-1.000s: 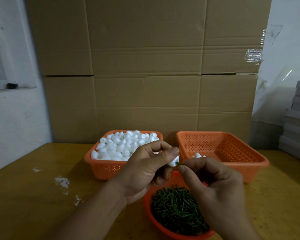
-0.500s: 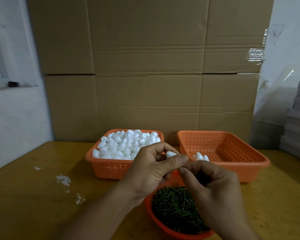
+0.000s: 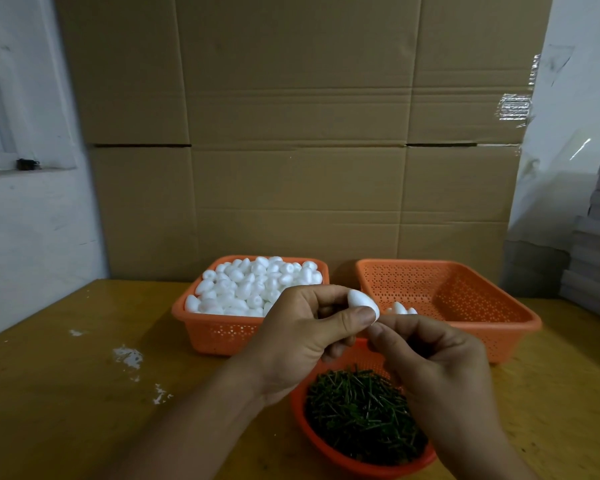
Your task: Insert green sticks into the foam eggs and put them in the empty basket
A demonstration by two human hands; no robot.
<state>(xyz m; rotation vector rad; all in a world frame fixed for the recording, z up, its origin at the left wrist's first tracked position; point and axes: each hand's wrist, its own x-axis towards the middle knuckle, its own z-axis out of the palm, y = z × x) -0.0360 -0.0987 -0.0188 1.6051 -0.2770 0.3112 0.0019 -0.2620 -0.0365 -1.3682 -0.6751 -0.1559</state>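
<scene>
Head view shows the fingers (image 3: 355,318) of the left hand (image 3: 302,341) curled round a foam egg (image 3: 362,301), thumb pressed along its near side, with the egg's narrow end poking out toward the right. Touching that end, the right hand (image 3: 440,372) has thumb and forefinger pinched together, presumably on a green stick, though the stick itself is hidden between the fingertips and the foam. My judgement is that the insertion step is in hand and nearly done. Next comes carrying the stuck egg to the near-empty basket (image 3: 499,327) at the back right of the surface, where a few white eggs (image 3: 400,308) already lie in its near-left corner; the move calls for the right hand to keep the stick straight so it does not tear the soft foam. Below both hands, at the near edge, sits the round basket of green sticks (image 3: 361,414); the full egg basket (image 3: 219,332) stands beside the receiving one, toward the back middle.
</scene>
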